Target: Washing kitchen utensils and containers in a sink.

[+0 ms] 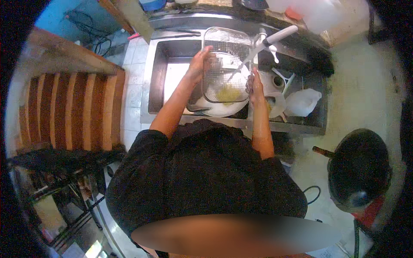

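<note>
My left hand (198,66) grips the left rim of a rectangular wire mesh basket (226,61). On its right rim lies my right hand (255,87), fingers curled at the edge. The basket is tilted over the left bowl of a stainless steel sink (155,77). From the upper right, the tap (279,36) reaches over the basket, and a pale stream seems to run onto the mesh. Through and below the mesh shows a white dish (222,109). A yellow thing (227,93), too blurred to name, shows through the wires.
In the right sink bowl lie a white plastic jug (305,101), a pale bowl (276,104) and white utensils (285,79). A dark wok (359,171) with a handle is at the right. Wooden slats (71,111) stand left of the white tiles (134,84).
</note>
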`<control>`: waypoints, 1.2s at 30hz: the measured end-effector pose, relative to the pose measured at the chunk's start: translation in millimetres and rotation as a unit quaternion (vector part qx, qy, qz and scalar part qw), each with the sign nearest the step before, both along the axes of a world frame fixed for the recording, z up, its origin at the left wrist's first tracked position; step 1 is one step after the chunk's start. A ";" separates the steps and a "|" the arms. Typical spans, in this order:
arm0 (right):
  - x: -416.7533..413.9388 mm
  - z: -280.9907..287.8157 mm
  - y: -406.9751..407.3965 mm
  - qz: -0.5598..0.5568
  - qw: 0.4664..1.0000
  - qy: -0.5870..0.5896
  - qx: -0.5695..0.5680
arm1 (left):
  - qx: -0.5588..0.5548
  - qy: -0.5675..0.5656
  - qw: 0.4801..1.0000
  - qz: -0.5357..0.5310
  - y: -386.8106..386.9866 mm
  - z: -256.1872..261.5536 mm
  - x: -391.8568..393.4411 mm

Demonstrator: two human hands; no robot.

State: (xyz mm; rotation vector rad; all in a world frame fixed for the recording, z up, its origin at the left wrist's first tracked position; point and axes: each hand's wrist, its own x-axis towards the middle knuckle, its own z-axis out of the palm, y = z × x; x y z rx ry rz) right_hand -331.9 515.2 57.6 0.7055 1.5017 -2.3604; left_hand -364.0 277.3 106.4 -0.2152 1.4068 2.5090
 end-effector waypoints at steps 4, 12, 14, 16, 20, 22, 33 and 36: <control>-9.7 -5.3 -15.2 0.016 0.998 0.014 0.057 | 0.018 0.040 0.999 -0.019 -4.2 11.4 11.6; -22.9 -3.1 -67.5 0.148 0.954 0.252 0.061 | -0.142 0.127 0.978 -0.085 26.4 14.8 45.2; -20.1 8.0 -71.8 0.123 0.964 0.218 -0.088 | -0.216 0.239 0.935 -0.148 42.7 11.2 52.8; -12.6 16.9 -75.4 0.061 0.923 0.138 -0.353 | -0.371 0.366 0.843 -0.134 49.7 6.7 51.8; 3.3 19.3 -80.5 0.052 0.858 0.159 -0.486 | -0.586 0.471 0.633 -0.186 52.3 -7.8 37.5; 8.7 17.9 -75.4 0.082 0.802 0.149 -0.572 | -0.625 0.482 0.594 -0.155 55.9 -15.0 28.1; 16.4 40.0 -66.1 0.070 0.869 0.115 -0.476 | -0.598 0.489 0.635 0.024 84.4 14.3 -3.2; 19.2 34.4 -59.1 0.138 0.859 0.092 -0.484 | -0.620 0.488 0.579 0.206 86.2 29.0 -7.2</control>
